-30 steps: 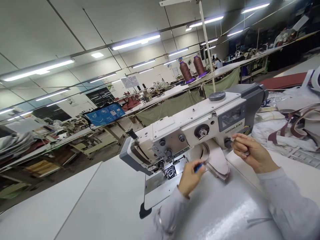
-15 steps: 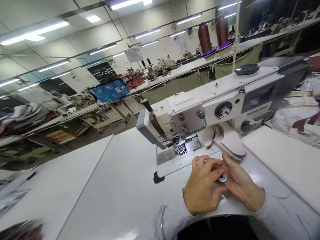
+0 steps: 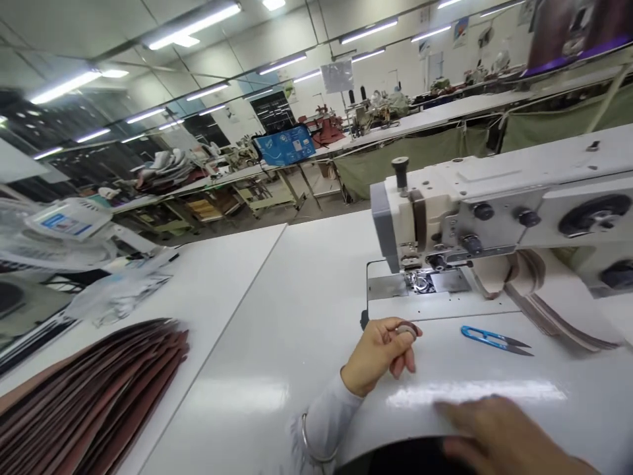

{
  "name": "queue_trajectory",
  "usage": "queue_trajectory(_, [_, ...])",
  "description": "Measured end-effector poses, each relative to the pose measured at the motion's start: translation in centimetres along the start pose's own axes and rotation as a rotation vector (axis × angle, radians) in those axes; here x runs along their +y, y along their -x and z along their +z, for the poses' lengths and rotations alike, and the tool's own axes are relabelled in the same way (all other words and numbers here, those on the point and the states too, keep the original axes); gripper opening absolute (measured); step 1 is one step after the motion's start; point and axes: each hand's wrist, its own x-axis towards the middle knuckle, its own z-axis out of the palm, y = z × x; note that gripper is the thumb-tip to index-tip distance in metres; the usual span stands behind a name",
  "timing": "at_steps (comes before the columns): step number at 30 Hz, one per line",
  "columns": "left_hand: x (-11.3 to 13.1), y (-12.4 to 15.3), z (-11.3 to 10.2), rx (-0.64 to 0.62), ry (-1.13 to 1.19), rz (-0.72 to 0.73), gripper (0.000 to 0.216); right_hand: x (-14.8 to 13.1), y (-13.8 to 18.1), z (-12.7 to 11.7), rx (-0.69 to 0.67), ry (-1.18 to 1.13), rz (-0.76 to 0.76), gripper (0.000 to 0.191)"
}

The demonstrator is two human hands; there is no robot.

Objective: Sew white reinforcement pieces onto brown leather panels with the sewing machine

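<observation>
My left hand (image 3: pixel 378 353) is closed, its thumb and index finger pinching a small bobbin (image 3: pixel 406 328) wound with brown thread. It is just above the white table (image 3: pixel 257 330), in front of the sewing machine's needle plate (image 3: pixel 390 285). My right hand (image 3: pixel 499 429) is low in the view, near the table's front edge, and smeared by motion. Whether its fingers hold anything does not show. Blue thread snips (image 3: pixel 494 340) lie on the table to the right of the bobbin, apart from both hands.
A white sewing machine (image 3: pixel 489 211) spans the right side. Stacked pale cut pieces (image 3: pixel 564 303) lie under its arm. At the lower left is a pile of brown strips (image 3: pixel 109 389), with a plastic bag (image 3: pixel 113 290) behind it. Large thread cones (image 3: pixel 564 33) are at the upper right.
My hands have parted: the left keeps the bobbin, while the right has moved down toward the table's front edge. The view has swung left, and the blue snips now show.
</observation>
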Motion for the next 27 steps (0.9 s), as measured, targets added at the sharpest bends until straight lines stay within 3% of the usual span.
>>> queue_trajectory(2, [-0.5, 0.2, -1.0, -0.004, 0.070, -0.032, 0.041, -0.2, -1.5, -1.0, 0.361, 0.329, -0.143, 0.028])
queue_trajectory(4, [-0.9, 0.1, -1.3, -0.026, 0.145, -0.039, 0.043, -0.8, -3.7, -1.9, 0.522, 0.497, -0.270, 0.029])
queue_trajectory(7, [-1.3, -0.6, -1.3, -0.086, 0.168, -0.049, 0.046, -1.5, -6.7, -2.4, 0.387, 0.582, -0.352, 0.027])
queue_trajectory(9, [-1.6, -1.3, -1.3, -0.117, 0.139, -0.061, 0.048, -1.3, -7.8, -2.3, 0.251, 0.577, -0.305, 0.024])
queue_trajectory(11, [-1.9, -2.1, -1.6, -0.131, 0.104, -0.062, 0.051, -0.3, -8.4, -2.2, 0.209, 0.561, -0.246, 0.020])
queue_trajectory(14, [-2.4, -3.4, -2.3, -0.072, -0.008, -0.033, 0.049, 2.3, -9.1, -2.6, 0.348, 0.572, -0.186, 0.024])
queue_trajectory(17, [-3.0, -5.0, -2.9, 0.056, -0.235, -0.009, 0.030, 5.1, -10.4, -3.3, 0.501, 0.652, -0.162, 0.033])
queue_trajectory(23, [-3.6, -7.9, -2.3, 0.269, -0.863, 0.197, 0.020, 8.4, -13.8, -3.4, 0.509, 0.747, -0.070, 0.034])
queue_trajectory(27, [-3.6, -8.9, -1.8, 0.301, -1.094, 0.183, 0.023, 9.4, -15.4, -3.2, 0.501, 0.754, -0.008, 0.036])
